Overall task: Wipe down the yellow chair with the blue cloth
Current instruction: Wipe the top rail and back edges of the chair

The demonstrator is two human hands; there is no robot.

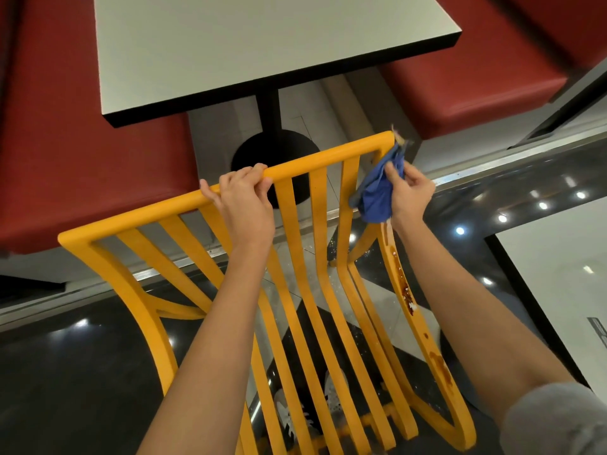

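Observation:
The yellow chair [305,244] with a slatted back fills the middle of the view, its top rail running from lower left to upper right. My left hand [244,205] grips the top rail near its middle, fingers curled over it. My right hand [410,195] holds the bunched blue cloth [377,192] against the chair's right side post, just below the upper right corner. Brown sauce streaks and white specks run down that right post [405,290] below the cloth.
A grey table [184,54] on a black pedestal base [272,152] stands just beyond the chair. Red padded benches [473,83] flank it left and right. A second white table [558,274] sits at the right. The floor is dark and glossy; my shoes [289,418] show through the slats.

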